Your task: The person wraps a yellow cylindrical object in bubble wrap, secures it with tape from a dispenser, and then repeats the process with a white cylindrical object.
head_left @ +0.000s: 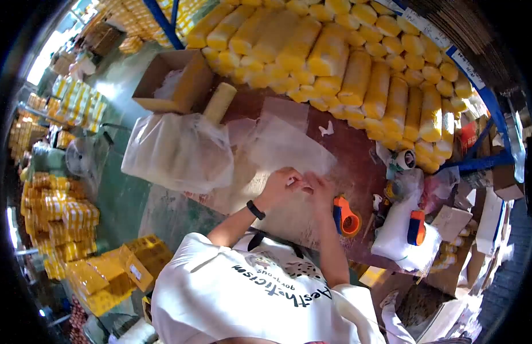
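My left hand (280, 184), below a black wristband (255, 210), has its fingers curled together in a pinch. A small white bit shows at its fingertips, too small to name. Close beside it, my right hand (319, 189) is also curled, its fingertips almost meeting the left ones. What the right fingers hold, if anything, is hidden. Just beyond both hands, a thin translucent plastic sheet (289, 143) lies flat on the table (312, 121). An orange and blue tape dispenser (347, 218) rests to the right of my right hand.
Left of the hands sits a large clear plastic bag (177, 152), with an open cardboard box (180, 80) and a pale roll (220, 103) behind. Yellow-wrapped packs (358, 74) are stacked along the far edge. A second tape dispenser (416, 227) lies on white packaging (392, 232).
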A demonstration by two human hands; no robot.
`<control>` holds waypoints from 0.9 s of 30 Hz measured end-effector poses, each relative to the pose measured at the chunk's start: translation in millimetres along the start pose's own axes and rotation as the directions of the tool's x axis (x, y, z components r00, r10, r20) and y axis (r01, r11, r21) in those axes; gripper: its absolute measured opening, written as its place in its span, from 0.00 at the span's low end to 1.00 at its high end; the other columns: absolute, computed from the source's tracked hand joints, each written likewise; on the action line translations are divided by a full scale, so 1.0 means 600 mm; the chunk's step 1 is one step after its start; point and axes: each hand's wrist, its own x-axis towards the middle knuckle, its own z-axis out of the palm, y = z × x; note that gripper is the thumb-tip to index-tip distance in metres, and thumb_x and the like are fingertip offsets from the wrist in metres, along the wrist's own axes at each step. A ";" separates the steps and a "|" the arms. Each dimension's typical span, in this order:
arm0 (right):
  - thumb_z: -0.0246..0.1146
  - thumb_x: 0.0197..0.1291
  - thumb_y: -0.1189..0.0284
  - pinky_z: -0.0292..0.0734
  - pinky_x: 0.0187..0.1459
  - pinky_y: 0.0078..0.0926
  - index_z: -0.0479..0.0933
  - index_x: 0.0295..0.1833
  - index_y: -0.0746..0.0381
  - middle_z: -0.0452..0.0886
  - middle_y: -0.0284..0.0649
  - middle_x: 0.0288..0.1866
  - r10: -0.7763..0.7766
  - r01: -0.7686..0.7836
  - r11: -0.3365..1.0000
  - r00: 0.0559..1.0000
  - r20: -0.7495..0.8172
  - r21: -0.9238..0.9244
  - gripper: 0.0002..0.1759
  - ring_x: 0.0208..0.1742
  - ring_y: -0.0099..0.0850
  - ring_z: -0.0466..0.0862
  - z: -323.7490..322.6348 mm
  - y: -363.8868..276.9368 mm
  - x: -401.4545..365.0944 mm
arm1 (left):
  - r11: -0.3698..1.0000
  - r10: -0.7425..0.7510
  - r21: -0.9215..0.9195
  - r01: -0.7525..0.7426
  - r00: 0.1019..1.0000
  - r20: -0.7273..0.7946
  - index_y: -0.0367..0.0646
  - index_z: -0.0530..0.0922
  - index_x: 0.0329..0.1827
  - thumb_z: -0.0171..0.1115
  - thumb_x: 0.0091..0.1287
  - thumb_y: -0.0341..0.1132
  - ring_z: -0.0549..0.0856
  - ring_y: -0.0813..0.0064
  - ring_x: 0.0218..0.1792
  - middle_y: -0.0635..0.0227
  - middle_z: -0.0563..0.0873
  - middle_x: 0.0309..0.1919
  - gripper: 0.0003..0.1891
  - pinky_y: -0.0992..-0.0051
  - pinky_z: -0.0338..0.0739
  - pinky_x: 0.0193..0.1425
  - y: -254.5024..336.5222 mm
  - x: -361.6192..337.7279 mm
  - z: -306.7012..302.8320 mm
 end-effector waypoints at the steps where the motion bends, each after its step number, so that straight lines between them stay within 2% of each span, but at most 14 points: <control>1: 0.65 0.59 0.68 0.79 0.38 0.22 0.79 0.47 0.65 0.83 0.37 0.37 0.060 -0.058 0.998 0.995 -0.079 0.024 0.14 0.33 0.27 0.84 0.005 -0.018 -0.016 | 0.998 -0.058 -0.039 0.057 0.998 -0.024 0.39 0.77 0.32 0.63 0.59 0.28 0.83 0.67 0.32 0.63 0.82 0.30 0.03 0.70 0.78 0.34 -0.003 -0.012 0.004; 4: 0.66 0.59 0.66 0.74 0.30 0.19 0.79 0.39 0.64 0.81 0.35 0.31 0.138 -0.138 0.990 0.990 -0.002 0.033 0.11 0.27 0.24 0.80 0.005 -0.020 -0.047 | 0.966 -0.222 -0.126 0.225 0.974 0.033 0.38 0.77 0.35 0.61 0.61 0.26 0.85 0.71 0.32 0.63 0.83 0.33 0.02 0.76 0.80 0.36 -0.017 -0.044 0.002; 6: 0.67 0.59 0.66 0.67 0.26 0.19 0.77 0.32 0.63 0.77 0.31 0.25 0.025 -0.025 0.988 1.000 -0.004 -0.154 0.12 0.24 0.21 0.75 -0.001 -0.005 -0.047 | 0.928 -0.353 -0.079 0.364 0.927 0.126 0.39 0.78 0.36 0.59 0.63 0.26 0.84 0.73 0.35 0.63 0.83 0.34 0.01 0.79 0.79 0.37 0.019 -0.048 -0.015; 7: 0.67 0.58 0.66 0.64 0.24 0.18 0.76 0.29 0.62 0.75 0.29 0.23 -0.038 0.037 0.968 0.999 0.001 -0.247 0.13 0.22 0.19 0.72 -0.001 0.000 -0.040 | 0.928 -0.317 -0.182 0.325 0.946 0.074 0.40 0.79 0.42 0.60 0.63 0.27 0.84 0.70 0.40 0.66 0.84 0.36 0.06 0.75 0.80 0.43 -0.027 -0.059 -0.001; 10: 0.69 0.57 0.67 0.55 0.22 0.20 0.67 0.20 0.60 0.63 0.24 0.18 -0.164 0.114 0.970 0.959 -0.233 -0.214 0.20 0.21 0.16 0.61 0.030 -0.028 -0.028 | 0.933 0.106 0.359 -0.034 0.977 -0.183 0.41 0.75 0.38 0.59 0.65 0.35 0.83 0.63 0.38 0.59 0.84 0.42 0.07 0.66 0.78 0.38 -0.108 -0.016 -0.084; 13: 0.69 0.56 0.68 0.51 0.23 0.22 0.62 0.17 0.59 0.56 0.23 0.18 -0.377 0.273 0.880 0.899 -0.222 -0.389 0.24 0.23 0.16 0.57 0.062 -0.106 -0.032 | 0.795 -0.329 0.393 0.462 0.873 -0.360 0.38 0.71 0.58 0.63 0.61 0.44 0.76 0.54 0.55 0.52 0.77 0.55 0.26 0.60 0.70 0.61 -0.167 0.068 -0.221; 14: 0.71 0.55 0.67 0.54 0.22 0.23 0.61 0.16 0.60 0.55 0.25 0.17 -0.402 0.265 0.842 0.889 -0.220 -0.470 0.26 0.22 0.17 0.56 0.058 -0.106 -0.019 | 0.655 -0.324 0.527 0.541 0.832 -0.451 0.36 0.70 0.56 0.62 0.60 0.50 0.77 0.50 0.52 0.49 0.75 0.56 0.29 0.59 0.72 0.58 -0.242 0.101 -0.258; 16: 0.73 0.52 0.67 0.58 0.22 0.24 0.58 0.14 0.61 0.54 0.31 0.14 -0.456 0.236 0.753 0.861 -0.228 -0.614 0.30 0.20 0.20 0.56 0.044 -0.101 0.011 | 0.420 -0.176 0.738 0.528 0.845 -0.505 0.36 0.56 0.70 0.66 0.57 0.53 0.75 0.46 0.55 0.50 0.72 0.61 0.45 0.56 0.69 0.61 -0.442 0.143 -0.322; 17: 0.72 0.53 0.62 0.62 0.21 0.30 0.58 0.13 0.63 0.58 0.36 0.11 -0.558 0.286 0.596 0.820 -0.130 -0.750 0.31 0.14 0.27 0.62 0.062 -0.121 0.010 | 0.412 -0.297 0.740 0.532 0.846 -0.443 0.39 0.52 0.72 0.67 0.56 0.53 0.75 0.46 0.57 0.50 0.72 0.61 0.48 0.55 0.69 0.61 -0.491 0.155 -0.346; 20: 0.70 0.52 0.53 0.66 0.25 0.37 0.66 0.14 0.67 0.71 0.44 0.13 -0.584 0.133 0.239 0.811 -0.033 -0.962 0.31 0.17 0.36 0.73 0.101 -0.115 0.040 | 0.410 -0.601 0.675 0.613 0.738 -0.306 0.46 0.41 0.76 0.69 0.53 0.54 0.74 0.47 0.59 0.48 0.72 0.62 0.55 0.52 0.69 0.62 -0.535 0.208 -0.379; 21: 0.65 0.53 0.46 0.71 0.30 0.46 0.74 0.17 0.66 0.78 0.52 0.20 -0.430 0.033 0.204 0.901 -0.059 -0.978 0.32 0.25 0.50 0.79 0.098 -0.097 0.062 | 0.410 -0.677 0.607 0.681 0.673 -0.298 0.48 0.39 0.77 0.70 0.52 0.54 0.74 0.47 0.59 0.48 0.71 0.62 0.57 0.52 0.69 0.61 -0.484 0.225 -0.394; 24: 0.62 0.57 0.47 0.71 0.30 0.45 0.75 0.19 0.66 0.77 0.54 0.20 -0.390 -0.005 0.186 0.918 -0.079 -0.982 0.31 0.25 0.50 0.79 0.100 -0.025 0.117 | 0.437 -0.753 0.490 0.754 0.605 -0.259 0.46 0.45 0.75 0.74 0.45 0.53 0.78 0.49 0.56 0.48 0.72 0.61 0.58 0.56 0.73 0.59 -0.475 0.262 -0.407; 26: 0.58 0.61 0.48 0.72 0.31 0.43 0.76 0.19 0.66 0.77 0.53 0.20 -0.236 -0.031 0.260 0.967 -0.095 -0.965 0.31 0.25 0.51 0.79 0.071 0.036 0.154 | 0.551 -0.691 0.431 0.714 0.681 -0.244 0.45 0.50 0.73 0.75 0.42 0.53 0.79 0.50 0.54 0.48 0.73 0.61 0.57 0.57 0.74 0.57 -0.470 0.262 -0.418; 27: 0.57 0.63 0.52 0.73 0.31 0.41 0.77 0.21 0.66 0.78 0.51 0.21 -0.297 0.025 0.269 0.953 -0.058 -0.963 0.28 0.24 0.47 0.80 0.052 0.074 0.166 | 0.700 -0.623 0.281 0.656 0.754 -0.210 0.44 0.56 0.69 0.76 0.44 0.47 0.79 0.58 0.55 0.54 0.76 0.58 0.50 0.62 0.74 0.58 -0.449 0.257 -0.423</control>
